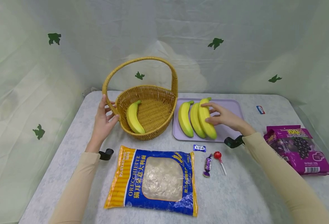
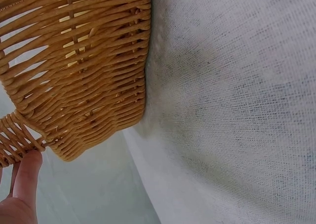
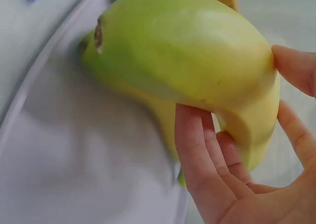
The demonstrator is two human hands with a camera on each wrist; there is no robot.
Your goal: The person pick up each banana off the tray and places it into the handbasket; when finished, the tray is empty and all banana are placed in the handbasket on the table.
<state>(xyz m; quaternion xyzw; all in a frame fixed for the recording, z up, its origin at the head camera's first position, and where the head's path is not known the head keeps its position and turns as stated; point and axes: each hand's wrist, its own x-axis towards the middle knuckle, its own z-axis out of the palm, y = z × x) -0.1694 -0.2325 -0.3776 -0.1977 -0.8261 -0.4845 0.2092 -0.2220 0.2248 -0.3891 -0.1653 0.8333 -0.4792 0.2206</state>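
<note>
At the far left of the desk the left hand rests against the outer wall of the wicker basket, just under the foot of its tall arched handle, fingers nearly straight and touching the weave rather than gripping it; the left wrist view shows one fingertip against the woven rim. One banana lies inside the basket, along its left side. In front of the basket, nearer the person, lies a blue and yellow orecchiette bag with a clear window. Right of the bag are a small blue wrapped sweet, a purple wrapped candy and a red lollipop. Just right of the basket sits a lilac tray with three bananas side by side. The right hand has its fingers curled round the rightmost banana, thumb on one side and fingers on the other, as the right wrist view shows. A tiny blue and white packet lies beyond the tray, and a purple grape-candy bag sits at the far right.
</note>
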